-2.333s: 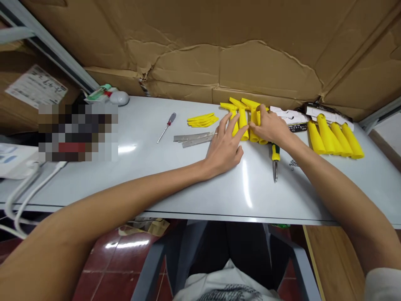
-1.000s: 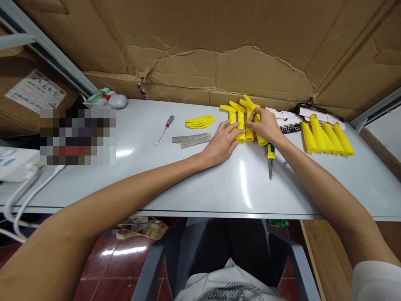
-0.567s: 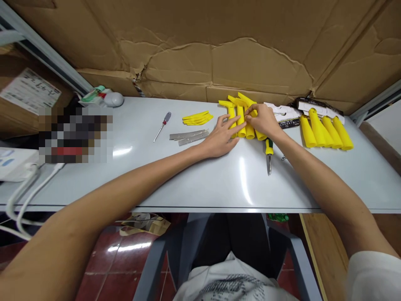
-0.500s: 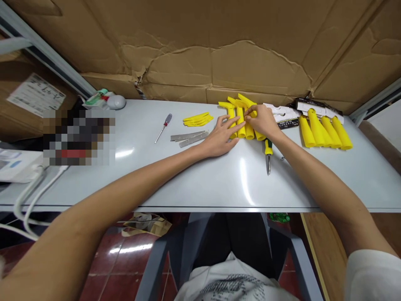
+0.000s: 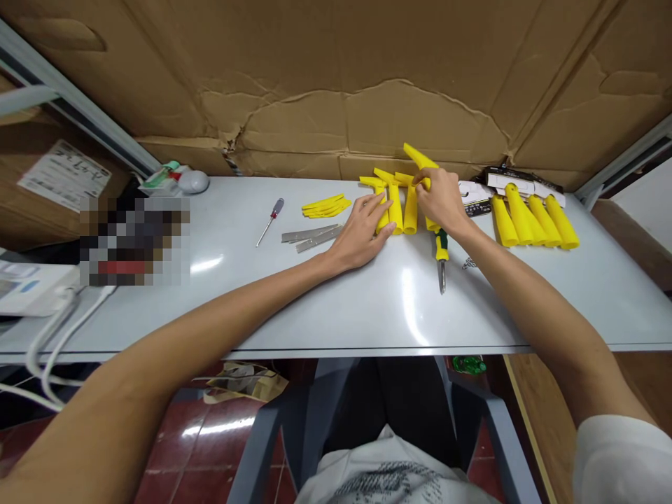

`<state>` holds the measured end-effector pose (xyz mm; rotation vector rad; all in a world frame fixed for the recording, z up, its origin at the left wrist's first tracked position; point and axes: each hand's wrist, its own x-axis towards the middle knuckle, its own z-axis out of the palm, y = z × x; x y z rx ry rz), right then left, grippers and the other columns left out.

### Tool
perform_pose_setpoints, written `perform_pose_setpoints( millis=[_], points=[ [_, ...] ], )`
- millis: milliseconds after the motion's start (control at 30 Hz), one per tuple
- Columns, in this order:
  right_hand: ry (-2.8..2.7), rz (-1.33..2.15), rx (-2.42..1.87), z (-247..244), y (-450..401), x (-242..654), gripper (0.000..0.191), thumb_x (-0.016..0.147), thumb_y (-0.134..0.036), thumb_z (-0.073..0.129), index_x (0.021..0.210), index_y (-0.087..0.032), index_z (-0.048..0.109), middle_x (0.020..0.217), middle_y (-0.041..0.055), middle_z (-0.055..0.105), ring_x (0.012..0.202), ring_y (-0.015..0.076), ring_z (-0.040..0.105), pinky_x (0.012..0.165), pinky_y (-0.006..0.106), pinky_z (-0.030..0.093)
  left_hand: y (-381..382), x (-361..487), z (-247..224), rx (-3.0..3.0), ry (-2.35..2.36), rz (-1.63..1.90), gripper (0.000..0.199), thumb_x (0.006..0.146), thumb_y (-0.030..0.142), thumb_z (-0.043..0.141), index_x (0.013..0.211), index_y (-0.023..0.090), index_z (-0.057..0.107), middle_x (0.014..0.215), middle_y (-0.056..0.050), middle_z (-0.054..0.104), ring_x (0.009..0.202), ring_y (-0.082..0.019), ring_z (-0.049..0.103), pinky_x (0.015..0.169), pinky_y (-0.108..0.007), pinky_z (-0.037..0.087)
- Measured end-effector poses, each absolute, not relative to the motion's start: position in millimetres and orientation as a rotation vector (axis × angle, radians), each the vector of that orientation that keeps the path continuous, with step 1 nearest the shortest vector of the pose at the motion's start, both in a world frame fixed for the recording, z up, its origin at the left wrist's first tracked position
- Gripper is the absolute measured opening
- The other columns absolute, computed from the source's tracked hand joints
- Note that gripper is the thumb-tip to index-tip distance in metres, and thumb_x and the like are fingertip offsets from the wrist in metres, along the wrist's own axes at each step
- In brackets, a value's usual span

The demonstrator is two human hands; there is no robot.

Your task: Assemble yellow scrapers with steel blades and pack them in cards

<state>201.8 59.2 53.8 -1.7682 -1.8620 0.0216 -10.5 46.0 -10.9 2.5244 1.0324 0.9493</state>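
Yellow piece (image 5: 418,155) sits pinched in right hand (image 5: 441,199), long axis roughly near-to-far, flat head skewed left. Row of three (image 5: 396,210) lies just left; left hand (image 5: 358,234), fingers loosely spread, rests at its left end.

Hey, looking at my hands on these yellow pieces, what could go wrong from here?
The small metal parts lie loose beside the right forearm; a sweep of that arm might scatter them.

The tool with the green and yellow handle lies close to the right hand, so it could get knocked.

The metal strips lie near the left hand; a backward slide might shift them.
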Motion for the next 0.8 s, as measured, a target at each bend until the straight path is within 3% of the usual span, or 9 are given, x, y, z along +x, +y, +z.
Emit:
perform_pose_setpoints(
  millis=[100,167,267,400,467,533,633,800],
  points=[
    [-1.842,-0.052,-1.515,61,39,197,0.032,0.096,-0.017,0.051,0.112,-0.022,0.078,0.119,0.0152,0.076,0.116,0.0317,0.071,0.110,0.051,0.054,38,-14,-2,2.246,0.988,1.192,0.044,0.106,0.049,0.051,0.139,0.021,0.060,0.146,-0.013,0.065,0.138,-0.026,0.056,0.122,-0.050,0.047],
    [-1.822,0.074,-1.317,61,21,191,0.026,0.100,-0.026,0.051,0.106,-0.026,0.076,0.118,0.0116,0.074,0.113,0.0290,0.071,0.104,0.049,0.058,33,-17,5,2.013,0.883,1.225,0.045,0.104,0.054,0.056,0.136,0.022,0.058,0.140,-0.013,0.068,0.130,-0.024,0.063,0.112,-0.044,0.055],
    [-1.699,0.639,-1.059,57,-3,183,0.026,0.104,-0.051,0.054,0.111,-0.030,0.068,0.122,0.0057,0.072,0.099,0.0221,0.074,0.084,0.041,0.066,25,-18,17,1.766,0.698,1.155,0.058,0.100,0.063,0.063,0.141,0.024,0.052,0.145,-0.014,0.064,0.133,-0.024,0.064,0.110,-0.041,0.057],
    [-1.603,0.930,-0.931,46,-16,180,0.039,0.094,-0.066,0.068,0.109,-0.033,0.054,0.122,0.0033,0.072,0.103,0.0217,0.073,0.089,0.041,0.064,16,-12,28,1.626,0.571,0.979,0.084,0.090,0.072,0.074,0.154,0.031,0.039,0.162,-0.015,0.048,0.140,-0.028,0.061,0.107,-0.042,0.061],
    [-1.602,0.936,-0.935,42,-18,181,0.043,0.091,-0.067,0.072,0.106,-0.031,0.053,0.117,0.0025,0.072,0.103,0.0216,0.071,0.092,0.042,0.062,11,-9,29,1.641,0.567,0.943,0.095,0.082,0.071,0.083,0.156,0.033,0.038,0.164,-0.014,0.046,0.137,-0.028,0.062,0.109,-0.042,0.061],
    [-1.642,0.939,-0.935,41,-21,181,0.040,0.092,-0.065,0.071,0.102,-0.029,0.056,0.109,0.0023,0.072,0.100,0.0211,0.071,0.095,0.041,0.060,8,-9,29,1.681,0.572,0.960,0.091,0.080,0.069,0.085,0.152,0.031,0.045,0.158,-0.014,0.052,0.132,-0.027,0.064,0.111,-0.043,0.059],
    [-1.696,0.831,-0.972,47,-26,184,0.034,0.095,-0.060,0.071,0.101,-0.028,0.062,0.108,0.0037,0.072,0.101,0.0214,0.071,0.093,0.039,0.058,6,-15,32,1.738,0.588,1.005,0.076,0.087,0.063,0.082,0.148,0.027,0.056,0.157,-0.013,0.056,0.130,-0.027,0.065,0.113,-0.043,0.057],
    [-1.462,0.577,-1.085,55,-25,204,0.029,0.094,-0.046,0.068,0.114,-0.031,0.054,0.121,0.0059,0.070,0.106,0.0221,0.069,0.081,0.036,0.058,6,-29,39,1.927,0.627,0.955,0.063,0.094,0.051,0.076,0.151,0.027,0.062,0.148,-0.011,0.065,0.126,-0.026,0.065,0.113,-0.045,0.054]
  ],
)
